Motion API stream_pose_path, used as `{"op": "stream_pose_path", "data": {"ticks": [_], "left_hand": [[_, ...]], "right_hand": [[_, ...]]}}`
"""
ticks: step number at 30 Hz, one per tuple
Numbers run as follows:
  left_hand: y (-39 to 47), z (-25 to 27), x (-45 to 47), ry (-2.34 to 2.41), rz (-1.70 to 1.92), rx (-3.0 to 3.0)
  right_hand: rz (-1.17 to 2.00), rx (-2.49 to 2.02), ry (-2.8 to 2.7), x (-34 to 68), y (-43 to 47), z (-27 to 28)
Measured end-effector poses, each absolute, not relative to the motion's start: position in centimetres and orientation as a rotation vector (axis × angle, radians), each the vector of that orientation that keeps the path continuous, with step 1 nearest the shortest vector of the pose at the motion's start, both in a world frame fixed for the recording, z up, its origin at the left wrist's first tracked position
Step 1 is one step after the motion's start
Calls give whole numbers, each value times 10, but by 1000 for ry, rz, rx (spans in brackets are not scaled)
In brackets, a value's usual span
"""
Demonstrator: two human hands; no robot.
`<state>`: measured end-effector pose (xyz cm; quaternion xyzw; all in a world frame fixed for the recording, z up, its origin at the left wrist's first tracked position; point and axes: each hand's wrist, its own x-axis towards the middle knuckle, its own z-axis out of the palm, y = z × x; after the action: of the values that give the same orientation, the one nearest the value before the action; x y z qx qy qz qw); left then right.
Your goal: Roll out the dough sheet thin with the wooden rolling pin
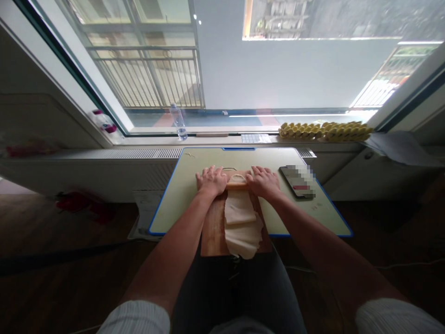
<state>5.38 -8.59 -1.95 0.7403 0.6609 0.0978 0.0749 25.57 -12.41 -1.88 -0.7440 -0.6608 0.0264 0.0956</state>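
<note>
A wooden rolling pin lies crosswise over a long sheet of dough. My left hand presses on its left end, fingers bent over it. On the right end rests my right hand, likewise curled over the wood. The dough lies folded in layers on a brown wooden board, and its near end hangs a little past the board's front edge. A small curve of dough shows just beyond the pin. Both pin ends are hidden under my hands.
The board sits on a pale table with a blue rim. To the right lies a phone, partly blurred out. On the windowsill stand a plastic bottle and yellow egg trays. Dough scraps lie at the table's far left.
</note>
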Motion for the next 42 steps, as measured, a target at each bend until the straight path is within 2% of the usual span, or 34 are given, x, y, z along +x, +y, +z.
{"op": "stream_pose_path", "data": {"ticks": [5, 14, 23, 31, 42], "left_hand": [[-81, -17, 54, 1957, 270, 2213], [-120, -26, 48, 1987, 438, 2351], [-157, -27, 41, 1954, 494, 2398], [-194, -36, 32, 1942, 578, 2446], [-148, -27, 44, 1981, 496, 2342]], "right_hand": [[125, -2208, -1978, 259, -114, -20], [-139, -2176, -2032, 247, -158, -22], [-134, -2140, -2042, 240, -194, -18], [-125, -2139, -1962, 239, -218, -36], [-158, -2166, -2071, 238, -180, -16]]}}
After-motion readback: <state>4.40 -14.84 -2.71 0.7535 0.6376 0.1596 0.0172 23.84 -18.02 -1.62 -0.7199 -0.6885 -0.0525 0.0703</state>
